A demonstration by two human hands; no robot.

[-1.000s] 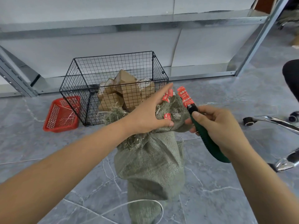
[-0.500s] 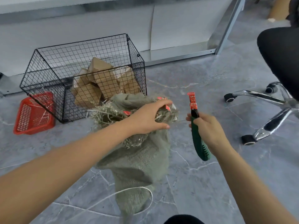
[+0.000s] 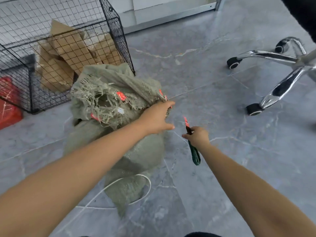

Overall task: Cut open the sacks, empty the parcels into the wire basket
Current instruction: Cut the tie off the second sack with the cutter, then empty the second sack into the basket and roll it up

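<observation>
A grey-green woven sack (image 3: 140,156) stands on the floor, its frayed top cut open with red tags showing. My left hand (image 3: 156,117) grips the sack's top edge at its right side. My right hand (image 3: 198,136) holds a green utility knife (image 3: 194,153) with a red tip, just right of the sack and apart from it. The black wire basket (image 3: 118,33) stands behind the sack and holds several brown cardboard parcels (image 3: 71,48).
A red plastic crate (image 3: 8,101) sits left of the basket. An office chair's chrome base with castors (image 3: 277,86) stands at the right. A white string (image 3: 130,178) loops on the floor near the sack's bottom. A metal shelf rail (image 3: 171,16) runs along the back.
The view has tilted down and closer. My right hand has drawn the knife away from the sack's top, downward and to the right. My left hand keeps hold of the sack's top.
</observation>
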